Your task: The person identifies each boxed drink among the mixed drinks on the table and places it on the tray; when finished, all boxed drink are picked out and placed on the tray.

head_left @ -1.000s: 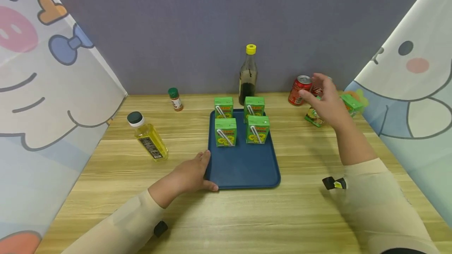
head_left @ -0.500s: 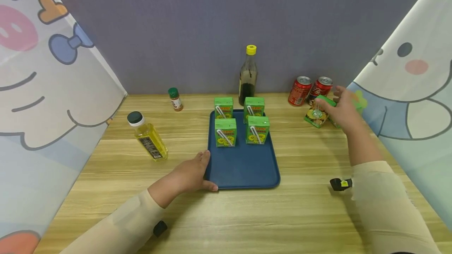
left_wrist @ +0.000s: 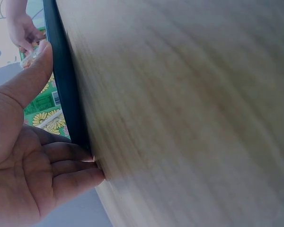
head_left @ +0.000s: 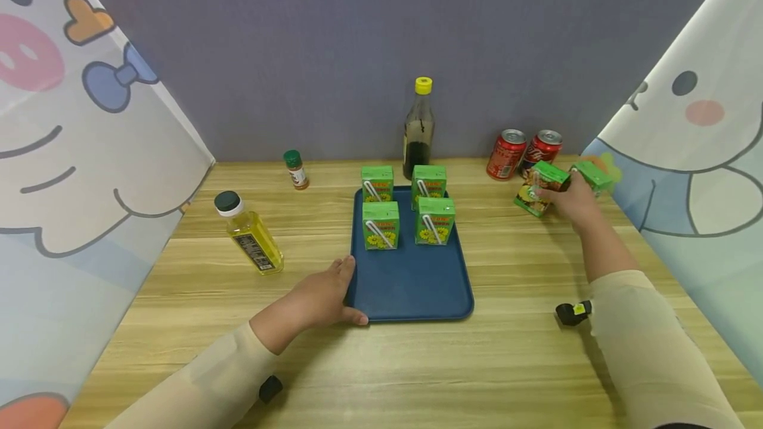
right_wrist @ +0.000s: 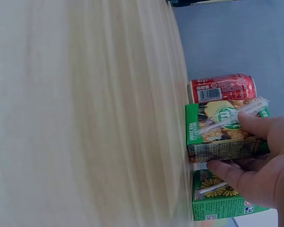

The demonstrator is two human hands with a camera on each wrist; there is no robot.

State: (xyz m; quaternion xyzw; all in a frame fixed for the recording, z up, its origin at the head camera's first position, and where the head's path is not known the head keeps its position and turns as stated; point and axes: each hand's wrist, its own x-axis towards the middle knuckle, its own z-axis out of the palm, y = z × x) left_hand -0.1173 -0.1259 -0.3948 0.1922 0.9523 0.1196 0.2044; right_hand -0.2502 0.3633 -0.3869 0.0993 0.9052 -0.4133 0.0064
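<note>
My left hand (head_left: 322,293) rests against the near left corner of a dark blue tray (head_left: 411,283), thumb at its front edge and fingers along its side. Several green juice boxes with yellow flowers, such as this front one (head_left: 381,234), stand upright on the tray's far half. At the far right, my right hand (head_left: 575,202) holds a green and brown drink carton (right_wrist: 227,124) that stands on the table. In the right wrist view its thumb lies on the straw side and its fingers reach the opposite side. Another green juice box (right_wrist: 217,195) stands just beside those fingers.
Two red cans stand behind the held carton, one (head_left: 507,154) to the left of the other (head_left: 544,149). A dark sauce bottle (head_left: 419,134) with a yellow cap stands behind the tray. A spice jar (head_left: 296,169) and an oil bottle (head_left: 253,237) stand on the left.
My right hand has moved from beside the cans, first right, then down onto the drink carton, and now holds it. The left hand has stayed at the tray.
</note>
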